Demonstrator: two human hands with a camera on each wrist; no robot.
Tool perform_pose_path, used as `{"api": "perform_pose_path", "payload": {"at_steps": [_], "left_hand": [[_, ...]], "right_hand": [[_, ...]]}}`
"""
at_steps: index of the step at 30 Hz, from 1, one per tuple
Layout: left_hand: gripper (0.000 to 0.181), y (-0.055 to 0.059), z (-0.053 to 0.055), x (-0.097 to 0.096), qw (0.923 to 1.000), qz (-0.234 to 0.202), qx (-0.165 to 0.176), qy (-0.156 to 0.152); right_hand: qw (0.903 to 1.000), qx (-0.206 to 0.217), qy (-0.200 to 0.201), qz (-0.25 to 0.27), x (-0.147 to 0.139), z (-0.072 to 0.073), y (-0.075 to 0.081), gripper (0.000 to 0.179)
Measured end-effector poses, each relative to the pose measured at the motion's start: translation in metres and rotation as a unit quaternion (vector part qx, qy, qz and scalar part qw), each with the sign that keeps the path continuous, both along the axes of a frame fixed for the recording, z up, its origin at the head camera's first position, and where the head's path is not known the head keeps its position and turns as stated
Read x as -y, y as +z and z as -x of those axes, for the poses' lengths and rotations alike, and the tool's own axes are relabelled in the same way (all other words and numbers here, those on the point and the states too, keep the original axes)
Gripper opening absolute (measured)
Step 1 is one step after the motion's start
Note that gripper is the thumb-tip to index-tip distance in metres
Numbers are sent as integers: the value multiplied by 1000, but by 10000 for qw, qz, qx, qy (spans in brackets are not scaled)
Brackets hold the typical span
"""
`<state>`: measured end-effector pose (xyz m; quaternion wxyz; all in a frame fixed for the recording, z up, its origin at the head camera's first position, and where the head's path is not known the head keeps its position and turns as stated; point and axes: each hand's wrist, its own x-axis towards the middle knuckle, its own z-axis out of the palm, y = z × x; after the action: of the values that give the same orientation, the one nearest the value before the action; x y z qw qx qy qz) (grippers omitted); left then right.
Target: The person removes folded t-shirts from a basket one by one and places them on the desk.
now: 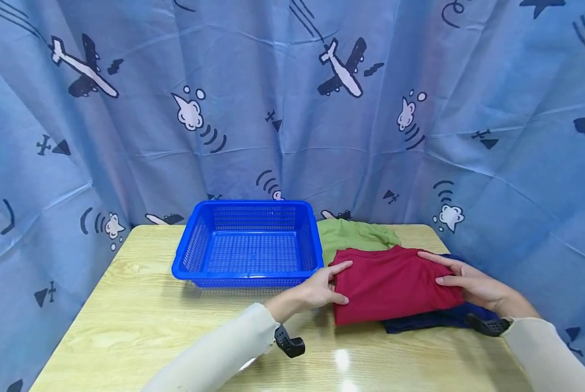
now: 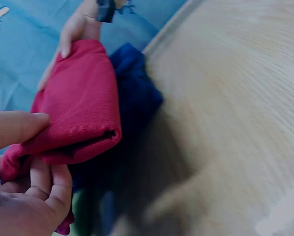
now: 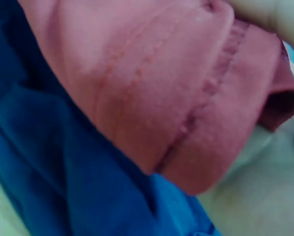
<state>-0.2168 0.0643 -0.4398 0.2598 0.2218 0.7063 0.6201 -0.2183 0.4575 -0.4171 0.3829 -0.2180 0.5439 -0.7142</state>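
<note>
A folded red garment (image 1: pixel 385 286) is held up between both hands at the right of the table. The left hand (image 1: pixel 317 288) grips its left end, with the thumb on top and curled fingers beneath in the left wrist view. At the other end the right hand (image 1: pixel 481 286) holds the cloth, its thumb and a finger lying over the top. Stitched seams show on the red cloth (image 3: pixel 152 83) in the right wrist view. Below it lies a dark blue garment (image 1: pixel 430 320), partly covered. Behind is a green garment (image 1: pixel 356 237), its front portion hidden by the red one.
A blue plastic basket (image 1: pixel 247 275) with mesh walls stands left of the garments, nothing visible inside it. The light wooden table (image 1: pixel 126 326) ends at the back against a blue curtain (image 1: pixel 253 109) printed with airplanes. Both wrists wear black bands.
</note>
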Motion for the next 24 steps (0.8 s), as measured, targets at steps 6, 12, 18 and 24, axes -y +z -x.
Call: {"api": "perform_pose_path", "payload": {"at_steps": [6,12,18,24], "left_hand": [[90,-17,-8,5,9996,-22,63,288],[92,-28,-10,13,9995,9,217,246],[91,-34,-9,23,9991,-117,387,161],[89,-35,-11,33,9980,51,621,51]], "right_hand": [[9991,-189,-143,-340,8,-1,-11,67],[9989,-117,-69,-442,14,-4,-19,69],[9982,-21,8,-602,19,-9,-23,69],[9951,-87,-40,-982,22,-15,-24,68]]}}
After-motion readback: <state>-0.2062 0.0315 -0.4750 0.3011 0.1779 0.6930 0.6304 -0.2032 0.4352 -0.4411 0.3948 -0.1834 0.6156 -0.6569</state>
